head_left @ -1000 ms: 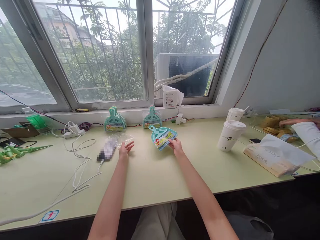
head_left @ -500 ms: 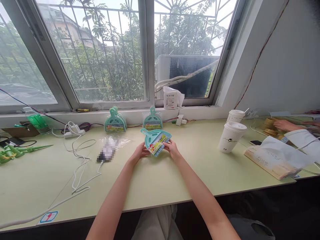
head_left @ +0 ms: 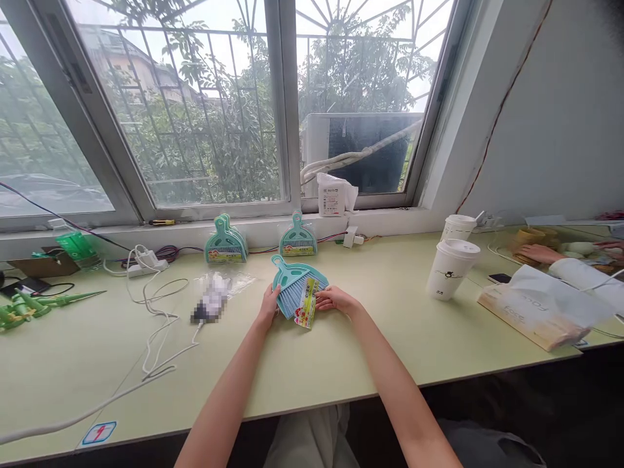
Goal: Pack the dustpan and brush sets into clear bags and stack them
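Observation:
A turquoise dustpan and brush set (head_left: 291, 294) is held up over the table, its handle pointing up and to the left. My left hand (head_left: 268, 305) grips its left edge, with part of the fingers hidden behind it. Between the fingers of my right hand (head_left: 338, 301) is a yellow printed label card (head_left: 307, 304), tilted in front of the blue bristles. Behind, several wrapped dustpan sets (head_left: 225, 244) lean upright against the sill, and another wrapped dustpan set (head_left: 298, 239) stands to their right.
Two white paper cups (head_left: 451, 270) and a tissue pack (head_left: 531, 309) stand to the right. At the left lie a white cable (head_left: 158, 331), a power strip (head_left: 146, 265) and green plastic pieces (head_left: 29, 305). Another person's hand (head_left: 536, 253) is at the far right.
The label card lay flat across the brush; now my right hand has turned it steeply, away from the bristles. The dustpan has come slightly lower and nearer.

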A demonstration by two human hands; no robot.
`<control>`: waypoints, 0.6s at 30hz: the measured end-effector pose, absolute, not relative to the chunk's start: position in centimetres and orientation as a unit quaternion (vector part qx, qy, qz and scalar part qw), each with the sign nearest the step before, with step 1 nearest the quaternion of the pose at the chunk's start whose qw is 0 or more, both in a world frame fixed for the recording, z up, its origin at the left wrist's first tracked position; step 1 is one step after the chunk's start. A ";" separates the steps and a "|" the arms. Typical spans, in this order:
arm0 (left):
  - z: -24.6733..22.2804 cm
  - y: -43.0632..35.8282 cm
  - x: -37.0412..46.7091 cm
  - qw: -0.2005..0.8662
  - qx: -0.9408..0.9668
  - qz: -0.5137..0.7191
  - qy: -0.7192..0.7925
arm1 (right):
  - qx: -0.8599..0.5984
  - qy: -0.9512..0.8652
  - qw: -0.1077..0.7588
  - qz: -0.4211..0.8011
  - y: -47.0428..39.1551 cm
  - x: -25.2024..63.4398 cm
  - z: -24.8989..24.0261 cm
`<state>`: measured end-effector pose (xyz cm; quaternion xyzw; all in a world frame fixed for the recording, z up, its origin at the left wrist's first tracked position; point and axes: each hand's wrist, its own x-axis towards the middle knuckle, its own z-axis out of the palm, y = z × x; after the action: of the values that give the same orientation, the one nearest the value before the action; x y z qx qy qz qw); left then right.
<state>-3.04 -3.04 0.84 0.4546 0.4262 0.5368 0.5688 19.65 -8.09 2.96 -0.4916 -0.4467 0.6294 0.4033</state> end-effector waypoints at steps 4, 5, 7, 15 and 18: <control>1.2 -3.1 -3.3 0.512 0.449 0.589 0.435 | -0.482 -0.477 0.362 0.640 -8.2 19.6 3.0; 1.3 -3.0 -3.5 0.498 0.441 0.601 0.444 | -0.484 -0.471 0.369 0.638 -8.1 19.8 3.0; 1.4 -2.7 -3.9 0.479 0.419 0.613 0.468 | -0.502 -0.419 0.446 0.611 -7.8 20.6 3.1; 1.6 -2.9 -4.1 0.420 0.404 0.624 0.520 | -0.531 -0.150 0.714 0.431 -7.2 25.3 2.0; 2.0 -3.7 -3.5 0.365 0.457 0.619 0.524 | -0.597 -0.265 0.648 0.392 -7.3 23.2 2.1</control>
<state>-3.45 -3.71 1.98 0.4571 0.5238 0.6193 0.3649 23.23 -7.32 2.09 -0.5970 -0.2652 0.3921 0.6477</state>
